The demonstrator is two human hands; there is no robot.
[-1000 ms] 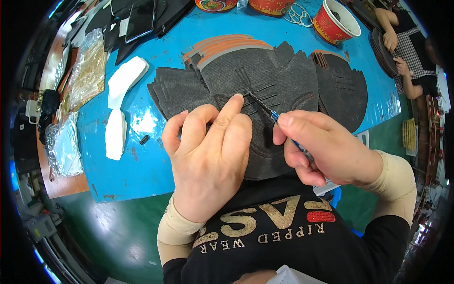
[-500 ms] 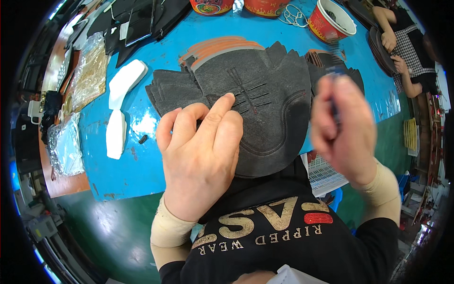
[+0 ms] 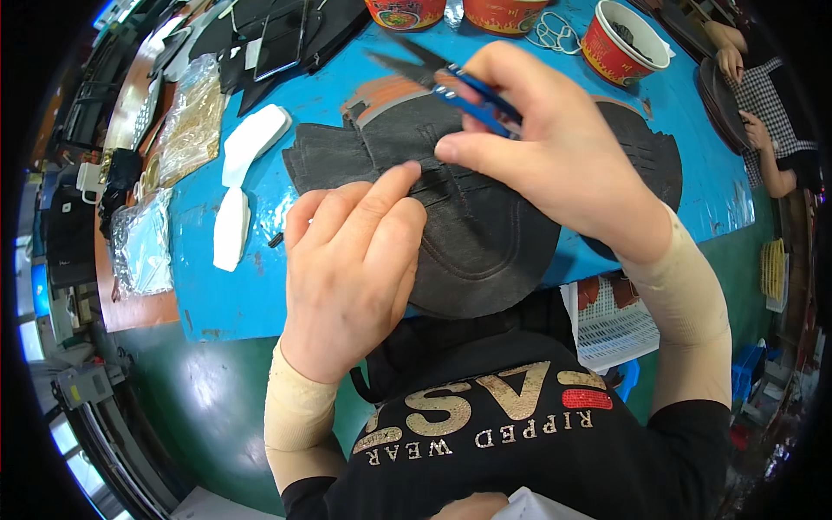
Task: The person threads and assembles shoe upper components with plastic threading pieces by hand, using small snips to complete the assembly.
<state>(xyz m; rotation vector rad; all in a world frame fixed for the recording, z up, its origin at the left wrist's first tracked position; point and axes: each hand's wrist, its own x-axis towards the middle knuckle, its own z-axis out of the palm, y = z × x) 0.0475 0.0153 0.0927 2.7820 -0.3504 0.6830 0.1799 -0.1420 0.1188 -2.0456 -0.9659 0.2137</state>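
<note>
A stack of dark grey leather-like shoe pieces [image 3: 490, 264] lies in front of me, with curved stitching and short dark thread lines across the top piece. My left hand [image 3: 347, 269] rests on its left part, index finger stretched out onto the surface near the threads; its thumb is hidden. Blue-handled thread snips [image 3: 479, 95] are held in my right hand [image 3: 563, 147] above the stack, blades apart and pointing to the far left. My right thumb tip is over the thread lines. Orange-brown edges [image 3: 394, 91] of lower pieces show behind.
Another dark stack [image 3: 650, 156] lies to the right. White padded pieces [image 3: 256, 143] and a black scrap [image 3: 276, 240] are at left. Red paper tubs [image 3: 607, 52], white cord [image 3: 553, 33] and a phone [image 3: 280, 43] stand or lie farther back. A person [image 3: 780, 113] handles dark pieces at far right.
My right hand has swung left from beside the stack to above it, bringing the snips into clear view. My left hand stays on the top piece.
</note>
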